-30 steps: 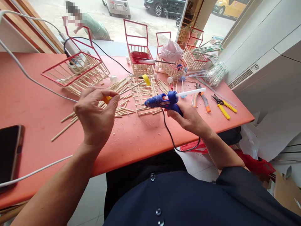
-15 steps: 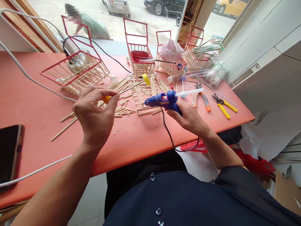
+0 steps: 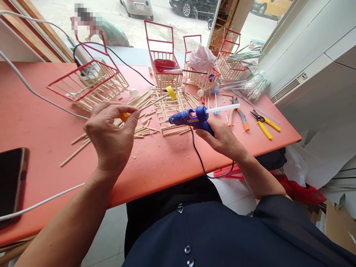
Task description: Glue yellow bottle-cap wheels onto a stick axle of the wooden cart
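The left hand (image 3: pixel 111 135) is pinching a rod (image 3: pixel 154 102) slanting far-right to a yellow wheel (image 3: pixel 171 93), and the right hand (image 3: pixel 224 139) is gripping a left-pointing glue gun (image 3: pixel 183 118).

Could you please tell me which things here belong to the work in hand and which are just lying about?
Work in hand:
glue gun, in right hand
yellow-wheeled stick, in left hand
wooden frame
loose sticks

Seemingly just lying about:
phone
pink cloth
pliers, snips (possibly work tools)

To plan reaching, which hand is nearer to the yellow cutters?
Right. The right hand is left of the yellow cutters, around the glue gun; the left hand is farther left.
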Available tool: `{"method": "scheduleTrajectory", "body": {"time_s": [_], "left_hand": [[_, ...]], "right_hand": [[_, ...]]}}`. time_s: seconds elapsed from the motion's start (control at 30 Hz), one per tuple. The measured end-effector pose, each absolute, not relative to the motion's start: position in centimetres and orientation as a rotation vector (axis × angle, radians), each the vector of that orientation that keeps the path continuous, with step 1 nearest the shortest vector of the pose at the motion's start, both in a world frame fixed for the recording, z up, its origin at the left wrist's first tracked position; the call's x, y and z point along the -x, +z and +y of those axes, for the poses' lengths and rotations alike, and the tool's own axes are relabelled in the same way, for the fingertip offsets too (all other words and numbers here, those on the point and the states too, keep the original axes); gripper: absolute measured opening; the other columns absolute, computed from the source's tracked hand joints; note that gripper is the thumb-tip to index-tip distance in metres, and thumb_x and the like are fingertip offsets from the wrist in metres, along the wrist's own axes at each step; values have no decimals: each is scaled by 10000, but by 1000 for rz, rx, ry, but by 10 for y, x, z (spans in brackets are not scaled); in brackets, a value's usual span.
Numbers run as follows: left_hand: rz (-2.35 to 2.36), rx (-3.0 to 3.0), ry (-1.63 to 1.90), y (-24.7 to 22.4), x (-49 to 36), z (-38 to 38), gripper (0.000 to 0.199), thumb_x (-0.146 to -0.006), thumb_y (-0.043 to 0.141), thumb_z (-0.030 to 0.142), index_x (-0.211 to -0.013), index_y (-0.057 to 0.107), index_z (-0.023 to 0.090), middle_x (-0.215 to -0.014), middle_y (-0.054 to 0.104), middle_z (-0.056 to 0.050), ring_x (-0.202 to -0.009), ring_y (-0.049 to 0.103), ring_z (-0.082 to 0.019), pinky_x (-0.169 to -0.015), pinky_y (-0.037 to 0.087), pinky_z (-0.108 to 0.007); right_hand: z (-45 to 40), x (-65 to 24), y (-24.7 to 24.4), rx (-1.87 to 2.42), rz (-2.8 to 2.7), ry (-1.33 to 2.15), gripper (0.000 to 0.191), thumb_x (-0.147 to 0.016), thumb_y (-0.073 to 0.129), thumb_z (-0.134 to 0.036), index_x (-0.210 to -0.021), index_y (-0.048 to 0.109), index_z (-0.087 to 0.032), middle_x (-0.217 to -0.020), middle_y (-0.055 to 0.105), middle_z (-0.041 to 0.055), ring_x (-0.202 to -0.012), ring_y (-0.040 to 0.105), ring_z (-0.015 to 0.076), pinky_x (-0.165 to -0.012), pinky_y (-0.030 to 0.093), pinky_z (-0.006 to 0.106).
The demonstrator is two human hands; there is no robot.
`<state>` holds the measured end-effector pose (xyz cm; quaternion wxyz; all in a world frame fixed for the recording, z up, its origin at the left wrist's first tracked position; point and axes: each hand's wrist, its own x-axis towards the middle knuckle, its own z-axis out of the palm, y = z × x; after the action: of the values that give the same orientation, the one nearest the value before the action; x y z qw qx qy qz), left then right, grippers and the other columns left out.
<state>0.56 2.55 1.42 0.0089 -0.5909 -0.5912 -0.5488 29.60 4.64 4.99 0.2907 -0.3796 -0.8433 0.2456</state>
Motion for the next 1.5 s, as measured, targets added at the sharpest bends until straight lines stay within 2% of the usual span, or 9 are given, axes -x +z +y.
{"method": "scheduleTrajectory", "body": {"time_s": [0.13, 0.37, 0.63, 0.97, 1.13, 1.5], "left_hand": [[-1859, 1849, -1714, 15, -5, 25, 90, -926, 771, 302, -928, 810, 221, -885, 750, -29, -1030, 718, -246, -1008, 534, -415], [-1864, 1844, -1718, 15, -5, 24, 99, -925, 770, 293, -939, 818, 207, -895, 757, -41, -1042, 725, -248, -1010, 537, -421], [-1870, 1842, -1722, 16, -5, 24, 113, -922, 771, 302, -929, 817, 199, -897, 753, -50, -1038, 724, -250, -998, 536, -422], [-1889, 1827, -1742, 16, -5, 24, 119, -915, 758, 325, -927, 814, 220, -891, 738, -39, -1021, 709, -245, -997, 529, -411], [-1886, 1830, -1740, 16, -5, 24, 120, -916, 761, 335, -927, 814, 228, -892, 743, -31, -1029, 713, -242, -999, 530, -409], [-1898, 1827, -1722, 16, -5, 25, 122, -918, 758, 336, -918, 810, 226, -891, 741, -31, -1027, 706, -240, -989, 527, -403]], "right_hand": [[47, -295, 50, 1018, -2242, 650, 251, -1034, 585, -452, -969, 586, -209, -933, 682, 36, -792, 511, 173, -742, 388, 305], [46, -298, 50, 979, -2239, 639, 168, -1022, 591, -355, -954, 575, -202, -924, 657, 27, -808, 536, 167, -750, 393, 298], [46, -299, 49, 1002, -2233, 650, 223, -1037, 583, -416, -966, 586, -204, -970, 679, 40, -841, 549, 172, -776, 420, 299], [46, -297, 49, 1015, -2229, 622, 244, -1032, 594, -437, -939, 576, -212, -928, 669, 36, -817, 528, 174, -764, 430, 311], [46, -294, 49, 1002, -2229, 652, 251, -1030, 590, -452, -986, 589, -205, -920, 675, 34, -785, 507, 165, -738, 422, 306], [46, -297, 48, 1039, -2223, 610, 217, -1026, 595, -422, -979, 591, -210, -904, 668, 28, -787, 514, 168, -732, 415, 303]]}}
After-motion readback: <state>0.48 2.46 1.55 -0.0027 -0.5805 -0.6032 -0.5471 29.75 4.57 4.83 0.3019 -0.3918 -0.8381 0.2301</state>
